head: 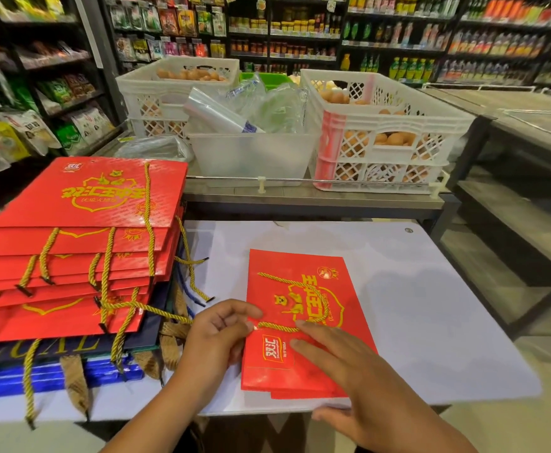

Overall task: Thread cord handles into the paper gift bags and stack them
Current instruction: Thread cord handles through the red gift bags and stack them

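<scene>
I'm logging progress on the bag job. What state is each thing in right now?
Flat red paper gift bag: lying folded on the white table, gold cord looped on top.
Gold twisted cord handle: one end pinched at the bag's edge.
Left hand: grip pinching the cord end.
Right hand: fingers straight, pressing the bag.
Stack of red bags: piled, cords hanging.

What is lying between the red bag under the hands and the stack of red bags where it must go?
Nothing visible blocks it. The red bag lies flat on the white table, and only bare table and loose cord ends separate it from the stack to its left.
</scene>
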A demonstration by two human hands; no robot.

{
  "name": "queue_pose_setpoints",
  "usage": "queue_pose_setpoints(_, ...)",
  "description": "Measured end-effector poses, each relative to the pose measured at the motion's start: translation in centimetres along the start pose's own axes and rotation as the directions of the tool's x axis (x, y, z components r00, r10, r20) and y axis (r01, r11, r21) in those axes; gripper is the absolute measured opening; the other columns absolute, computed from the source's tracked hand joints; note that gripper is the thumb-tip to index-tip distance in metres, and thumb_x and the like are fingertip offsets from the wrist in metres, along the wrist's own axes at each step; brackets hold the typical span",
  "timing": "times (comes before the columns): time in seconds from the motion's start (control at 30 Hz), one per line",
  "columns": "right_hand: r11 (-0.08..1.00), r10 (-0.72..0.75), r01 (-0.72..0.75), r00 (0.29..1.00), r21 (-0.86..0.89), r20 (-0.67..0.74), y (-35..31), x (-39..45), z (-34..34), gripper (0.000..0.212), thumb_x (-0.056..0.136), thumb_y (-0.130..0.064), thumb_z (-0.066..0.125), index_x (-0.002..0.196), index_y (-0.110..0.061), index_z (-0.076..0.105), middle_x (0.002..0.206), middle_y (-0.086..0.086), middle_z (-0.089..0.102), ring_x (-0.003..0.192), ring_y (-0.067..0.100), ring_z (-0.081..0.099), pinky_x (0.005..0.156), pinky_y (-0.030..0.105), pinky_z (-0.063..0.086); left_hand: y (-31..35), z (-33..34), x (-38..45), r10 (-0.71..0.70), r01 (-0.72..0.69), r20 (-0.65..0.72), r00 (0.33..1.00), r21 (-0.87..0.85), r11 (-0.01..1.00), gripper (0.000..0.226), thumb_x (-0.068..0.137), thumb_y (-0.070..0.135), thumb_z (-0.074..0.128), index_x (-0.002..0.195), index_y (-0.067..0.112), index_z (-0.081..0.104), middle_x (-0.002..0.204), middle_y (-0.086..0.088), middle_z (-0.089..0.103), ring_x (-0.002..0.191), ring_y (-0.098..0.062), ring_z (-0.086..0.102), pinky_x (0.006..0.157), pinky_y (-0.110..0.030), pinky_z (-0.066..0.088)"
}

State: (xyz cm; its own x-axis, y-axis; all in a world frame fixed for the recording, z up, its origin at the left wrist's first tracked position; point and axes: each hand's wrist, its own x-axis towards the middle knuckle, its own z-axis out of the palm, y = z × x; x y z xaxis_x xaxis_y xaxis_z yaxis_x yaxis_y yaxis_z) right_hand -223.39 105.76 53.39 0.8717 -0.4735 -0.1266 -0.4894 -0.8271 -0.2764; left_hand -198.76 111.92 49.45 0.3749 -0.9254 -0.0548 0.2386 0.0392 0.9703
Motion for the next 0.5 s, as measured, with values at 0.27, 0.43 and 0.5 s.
queue_pose_setpoints(0.27,0.984,-0.124,0.078,0.944,-0.159,-0.304,1.3,-3.0,0.5,0.058,0.095,-0.054,0.06,0.15,-0.044,0.043,0.156,-0.025,0.043,0.14,-0.005,0.041,0.101,0.022,0.053,1.9,1.0,-1.3,0.066,-0.075,0.08,0.995,0.115,0.991,0.011,0.089,0.015,0.068,0.091,0.009,0.078,0.066,-0.014,0.058,0.047,-0.02,0.042,0.047,-0.024,0.036)
queue_pose_setpoints(0.43,0.993,-0.119,0.083,0.745,-0.085,-0.657,0.8,-5.5,-3.2,0.037,0.107,-0.038,0.046,0.139,-0.029,0.063,0.143,-0.013,0.062,0.128,0.006,0.062,0.101,0.028,0.055,4.0,2.1,-2.8,0.273,-0.281,0.063,0.96,0.219,0.934,0.026,0.099,0.032,0.061,0.122,0.022,0.07,0.109,0.004,0.074,0.081,-0.02,0.07,0.061,-0.034,0.057)
queue_pose_setpoints(0.5,0.997,-0.072,0.016,0.655,-0.081,-0.752,-0.2,-5.9,-5.2,0.034,0.103,-0.027,0.05,0.132,-0.024,0.068,0.13,-0.008,0.07,0.115,0.01,0.069,0.098,0.025,0.054,4.0,2.3,-3.0,0.286,-0.283,0.026,0.958,0.251,0.926,0.036,0.09,0.046,0.062,0.121,0.029,0.065,0.126,0.006,0.068,0.098,-0.023,0.07,0.07,-0.036,0.059)
